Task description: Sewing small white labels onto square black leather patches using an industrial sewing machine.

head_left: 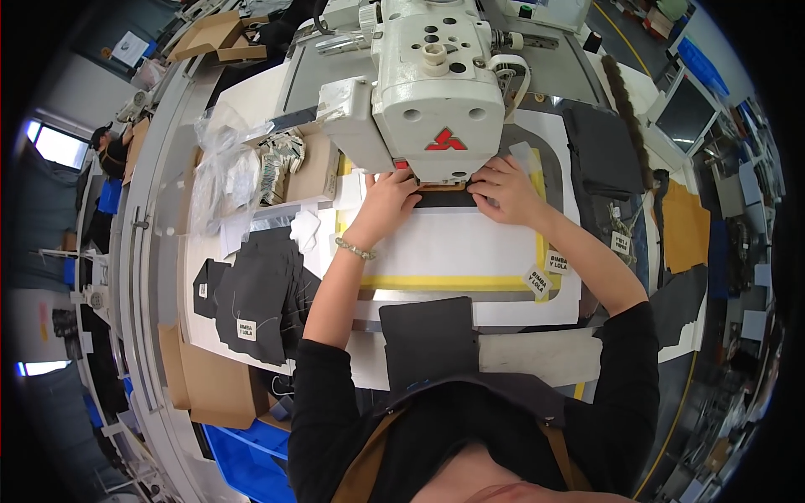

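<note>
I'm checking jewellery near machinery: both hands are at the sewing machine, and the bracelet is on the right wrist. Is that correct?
Not quite: the head view shows the bracelet on the left wrist. The left hand and right hand are indeed at the sewing machine.

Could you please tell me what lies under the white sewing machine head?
Below the front of the sewing machine head, a dark piece and a brown strip show between the left hand and right hand. The head covers whatever lies farther back.
</note>
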A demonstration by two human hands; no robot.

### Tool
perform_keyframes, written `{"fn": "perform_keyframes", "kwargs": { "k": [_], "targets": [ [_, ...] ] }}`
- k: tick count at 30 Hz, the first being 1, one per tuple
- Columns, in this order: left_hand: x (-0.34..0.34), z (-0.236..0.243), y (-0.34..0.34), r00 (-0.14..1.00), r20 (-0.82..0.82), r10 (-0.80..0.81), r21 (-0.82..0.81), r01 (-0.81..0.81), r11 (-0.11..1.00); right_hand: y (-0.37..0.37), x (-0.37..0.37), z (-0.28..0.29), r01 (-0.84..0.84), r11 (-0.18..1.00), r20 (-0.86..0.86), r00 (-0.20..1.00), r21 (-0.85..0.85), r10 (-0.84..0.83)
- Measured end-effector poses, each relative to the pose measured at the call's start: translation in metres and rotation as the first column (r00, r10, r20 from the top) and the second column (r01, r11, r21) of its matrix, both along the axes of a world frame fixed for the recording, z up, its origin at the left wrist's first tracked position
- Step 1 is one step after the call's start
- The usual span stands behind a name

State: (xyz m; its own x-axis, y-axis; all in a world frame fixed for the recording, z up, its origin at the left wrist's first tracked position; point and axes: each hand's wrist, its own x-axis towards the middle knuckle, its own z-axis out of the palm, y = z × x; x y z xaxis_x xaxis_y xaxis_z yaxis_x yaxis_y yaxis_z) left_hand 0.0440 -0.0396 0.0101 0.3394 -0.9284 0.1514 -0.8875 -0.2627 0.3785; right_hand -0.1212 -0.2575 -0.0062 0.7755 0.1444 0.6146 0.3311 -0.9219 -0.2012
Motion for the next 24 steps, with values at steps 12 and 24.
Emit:
{"fn": "perform_keyframes", "kwargs": {
  "k": [12, 24],
  "targets": [
    [-0.006, 0.006, 0.011, 0.986, 0.111, -0.124, -0.094, 0.135, 0.986, -0.013, -0.04, 0.0, 0.002, 1.0, -0.076, 0.997, -0.022, -0.004],
    [-0.021, 0.016, -0.007, 0.812, 0.393, -0.431, 0.219, 0.372, 0.902, -0.011, -0.041, 0.002, 0.028, 0.999, -0.081, 0.996, -0.036, -0.03]
  ]
}}
